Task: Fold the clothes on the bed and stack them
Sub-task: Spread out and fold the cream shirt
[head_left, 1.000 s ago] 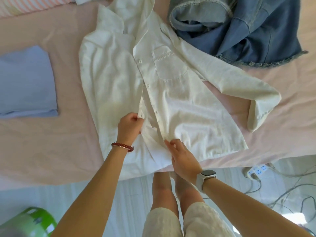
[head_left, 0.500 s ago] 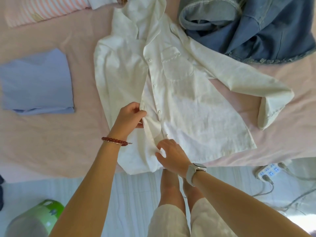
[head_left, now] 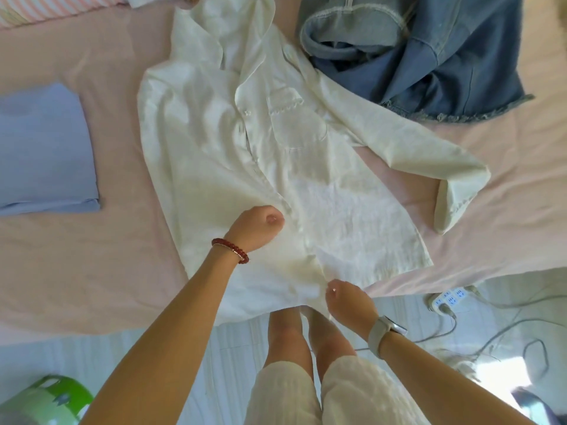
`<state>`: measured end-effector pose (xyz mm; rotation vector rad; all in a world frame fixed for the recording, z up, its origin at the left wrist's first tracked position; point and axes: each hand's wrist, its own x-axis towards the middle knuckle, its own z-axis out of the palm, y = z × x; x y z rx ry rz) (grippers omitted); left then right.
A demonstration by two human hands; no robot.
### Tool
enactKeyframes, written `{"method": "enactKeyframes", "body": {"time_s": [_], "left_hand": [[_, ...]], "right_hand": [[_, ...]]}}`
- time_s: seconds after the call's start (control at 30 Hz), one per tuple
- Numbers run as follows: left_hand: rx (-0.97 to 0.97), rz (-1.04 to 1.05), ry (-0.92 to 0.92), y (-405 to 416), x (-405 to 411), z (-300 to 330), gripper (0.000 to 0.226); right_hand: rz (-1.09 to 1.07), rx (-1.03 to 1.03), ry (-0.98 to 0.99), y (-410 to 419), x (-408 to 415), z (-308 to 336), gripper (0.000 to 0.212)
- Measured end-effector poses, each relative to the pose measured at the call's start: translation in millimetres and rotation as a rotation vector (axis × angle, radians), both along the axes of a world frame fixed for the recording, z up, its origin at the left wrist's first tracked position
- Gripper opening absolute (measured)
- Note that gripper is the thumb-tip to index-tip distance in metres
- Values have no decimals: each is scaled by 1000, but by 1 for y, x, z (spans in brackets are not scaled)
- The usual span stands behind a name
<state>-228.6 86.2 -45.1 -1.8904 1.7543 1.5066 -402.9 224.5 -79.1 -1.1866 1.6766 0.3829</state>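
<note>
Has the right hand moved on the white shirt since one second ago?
Yes. The right hand slid down the white shirt to its bottom hem, away from the chest pocket.

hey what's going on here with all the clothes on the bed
A person is laying out a white button-up shirt on the pink bed to fold it. The left hand grips the front placket near the middle, and the right hand pinches the bottom hem at the bed's edge. The shirt lies spread out and not yet folded, one sleeve stretched to the right. A folded light blue garment sits to the left, and unfolded denim clothing is bunched at the top right.
</note>
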Motion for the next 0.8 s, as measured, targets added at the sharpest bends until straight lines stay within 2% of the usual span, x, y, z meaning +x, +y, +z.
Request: {"method": "enactKeyframes", "body": {"time_s": [0.13, 0.37, 0.5, 0.6, 0.7, 0.8], "left_hand": [[-267, 202, -140, -27, 20, -16, 21], [-460, 175, -184, -108, 63, -22, 22], [-541, 82, -202, -170, 75, -27, 30], [-571, -57, -158, -214, 78, -35, 39], [-485, -233, -118, -253, 78, -46, 46], [-429, -337, -156, -277, 76, -56, 43]], "right_hand": [[-4, -152, 64, -31, 0, 1, 27], [-91, -452, -121, -135, 44, 9, 30], [-65, -546, -173, -196, 77, 9, 29], [-34, -554, -139, -228, 97, 3, 27], [-20, -503, -29, -242, 109, -3, 27], [-60, -465, 17, -242, 112, -9, 25]]}}
